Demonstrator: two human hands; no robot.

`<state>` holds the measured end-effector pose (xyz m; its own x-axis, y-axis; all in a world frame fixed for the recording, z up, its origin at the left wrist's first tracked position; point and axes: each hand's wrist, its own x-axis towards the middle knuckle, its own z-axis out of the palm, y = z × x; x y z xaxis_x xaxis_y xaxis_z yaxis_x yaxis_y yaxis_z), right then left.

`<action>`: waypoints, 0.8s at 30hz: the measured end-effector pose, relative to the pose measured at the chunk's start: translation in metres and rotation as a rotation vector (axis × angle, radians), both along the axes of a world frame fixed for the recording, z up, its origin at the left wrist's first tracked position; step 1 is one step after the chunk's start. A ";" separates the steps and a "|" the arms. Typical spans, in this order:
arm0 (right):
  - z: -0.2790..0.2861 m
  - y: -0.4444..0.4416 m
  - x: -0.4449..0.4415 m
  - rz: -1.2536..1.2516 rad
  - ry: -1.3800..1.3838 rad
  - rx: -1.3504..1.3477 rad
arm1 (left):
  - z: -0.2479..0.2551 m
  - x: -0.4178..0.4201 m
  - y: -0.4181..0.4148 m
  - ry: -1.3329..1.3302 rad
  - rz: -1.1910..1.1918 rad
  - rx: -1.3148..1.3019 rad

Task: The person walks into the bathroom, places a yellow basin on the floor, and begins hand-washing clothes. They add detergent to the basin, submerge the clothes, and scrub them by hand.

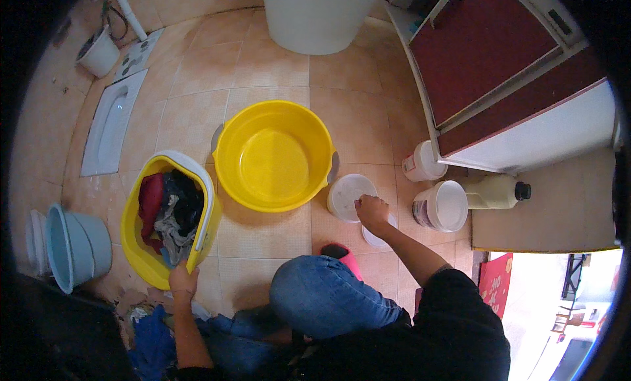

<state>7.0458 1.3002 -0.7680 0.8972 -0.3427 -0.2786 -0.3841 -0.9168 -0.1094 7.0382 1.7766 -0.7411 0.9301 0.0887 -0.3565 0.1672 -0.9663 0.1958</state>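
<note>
My left hand [183, 281] grips the near rim of a yellow plastic bucket [129, 248] with a white handle. Dark, red and grey clothes [172, 208] lie inside it. To its right a round yellow basin [273, 157] stands on the tiled floor with no clothes in it. My right hand [373, 213] is at the right edge of a white plastic tub [347, 194], its fingers closed; whether they hold something small I cannot tell. Partly under my right forearm lies a round white lid [375, 235].
White tubs [448, 206] [428, 162] and a capped plastic jug [493, 191] stand right, by a dark red cabinet [483, 46]. A squat toilet [111, 125] and blue buckets [86, 248] are left. Blue cloth [153, 336] lies near my left arm; a large white container [320, 16] stands ahead.
</note>
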 end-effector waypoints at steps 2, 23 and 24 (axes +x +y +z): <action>-0.001 0.000 0.000 0.024 -0.015 0.000 | -0.001 0.001 0.000 0.013 -0.007 0.020; -0.006 0.000 -0.016 0.330 -0.173 0.097 | 0.000 0.002 -0.002 -0.013 -0.009 0.020; -0.006 0.001 -0.016 0.312 -0.186 0.113 | 0.000 0.001 -0.002 -0.022 -0.023 0.017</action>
